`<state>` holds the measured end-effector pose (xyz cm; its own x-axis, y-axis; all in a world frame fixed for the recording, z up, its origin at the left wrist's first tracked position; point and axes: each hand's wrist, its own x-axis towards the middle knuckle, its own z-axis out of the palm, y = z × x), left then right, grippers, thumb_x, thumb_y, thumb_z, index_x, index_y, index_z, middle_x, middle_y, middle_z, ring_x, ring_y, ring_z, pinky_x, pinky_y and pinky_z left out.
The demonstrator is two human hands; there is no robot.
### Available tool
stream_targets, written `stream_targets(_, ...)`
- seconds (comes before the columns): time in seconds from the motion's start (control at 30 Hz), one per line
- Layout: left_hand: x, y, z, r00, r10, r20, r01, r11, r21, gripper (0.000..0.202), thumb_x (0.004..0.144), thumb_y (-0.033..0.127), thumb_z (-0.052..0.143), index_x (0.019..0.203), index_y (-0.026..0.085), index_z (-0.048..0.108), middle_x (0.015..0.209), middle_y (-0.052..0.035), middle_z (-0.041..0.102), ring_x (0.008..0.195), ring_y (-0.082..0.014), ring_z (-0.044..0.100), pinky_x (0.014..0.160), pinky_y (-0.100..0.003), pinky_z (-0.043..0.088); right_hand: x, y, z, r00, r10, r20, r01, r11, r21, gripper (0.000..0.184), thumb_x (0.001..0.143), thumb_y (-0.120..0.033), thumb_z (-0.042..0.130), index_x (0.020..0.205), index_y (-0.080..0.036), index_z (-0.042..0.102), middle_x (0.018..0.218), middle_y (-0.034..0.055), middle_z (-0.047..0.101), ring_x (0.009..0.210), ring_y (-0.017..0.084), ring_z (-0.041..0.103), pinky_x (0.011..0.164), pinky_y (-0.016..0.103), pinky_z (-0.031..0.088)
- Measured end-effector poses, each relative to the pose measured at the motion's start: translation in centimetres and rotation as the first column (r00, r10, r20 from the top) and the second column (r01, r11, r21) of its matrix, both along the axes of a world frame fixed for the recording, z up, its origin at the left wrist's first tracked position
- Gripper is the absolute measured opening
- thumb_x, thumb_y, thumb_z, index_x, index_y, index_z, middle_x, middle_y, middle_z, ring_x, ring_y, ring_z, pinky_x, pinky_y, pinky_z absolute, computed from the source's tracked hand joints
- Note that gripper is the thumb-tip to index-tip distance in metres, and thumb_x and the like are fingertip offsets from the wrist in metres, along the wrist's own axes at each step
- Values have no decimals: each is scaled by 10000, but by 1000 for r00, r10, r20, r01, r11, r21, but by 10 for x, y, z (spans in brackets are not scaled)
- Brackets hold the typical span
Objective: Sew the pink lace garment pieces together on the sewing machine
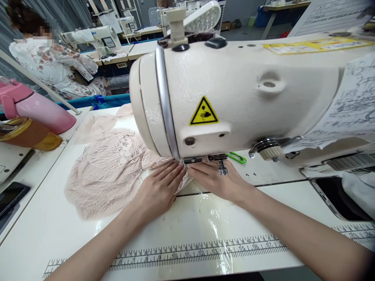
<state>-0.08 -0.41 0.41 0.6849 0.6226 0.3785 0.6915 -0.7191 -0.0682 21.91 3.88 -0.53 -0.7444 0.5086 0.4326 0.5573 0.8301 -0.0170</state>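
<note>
Under sewing mach. (234, 89), L grip (164, 181) on lace (108, 168).

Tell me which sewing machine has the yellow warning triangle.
The nearest sewing machine, with the left hand and right hand at the pale lace below its head; the triangle is on its camera-facing side. No such triangle shows on the background machines.

Left hand (159, 185) flat on pale pink lace (111, 156), right hand (224, 181) under the sewing machine (240, 89) head, we note printed scale (202, 253) along near edge of the bench (252, 214).
</note>
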Motion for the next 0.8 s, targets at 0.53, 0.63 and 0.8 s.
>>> stream_targets(0.53,-2,1,6,999,44,0,-44,999,-27,444,837,135,443,1247,42,583,1265,-136,624,1185,-276,588,991,-444,523,-17,-8,-5,989,105,-103,-98,993,63,241,887,-27,440,847,-177,624,825,6,648,849,110,551,723,251,404)
stream_targets(0.63,-3,0,3,998,66,12,-65,997,-52,473,825,149,463,1281,68,562,1286,-130,612,1224,-273,557,1016,-447,501,-16,-8,-5,988,114,-108,-105,991,79,224,876,-27,459,834,-170,625,814,3,647,848,111,553,717,248,413)
stream_targets(0.8,-3,0,2,997,83,-6,-83,995,-49,477,835,167,447,1290,65,549,1297,-136,602,1218,-268,563,1010,-446,503,-15,-7,-6,985,133,-113,-124,989,84,205,877,-29,474,833,-166,620,826,2,646,855,110,566,716,249,423)
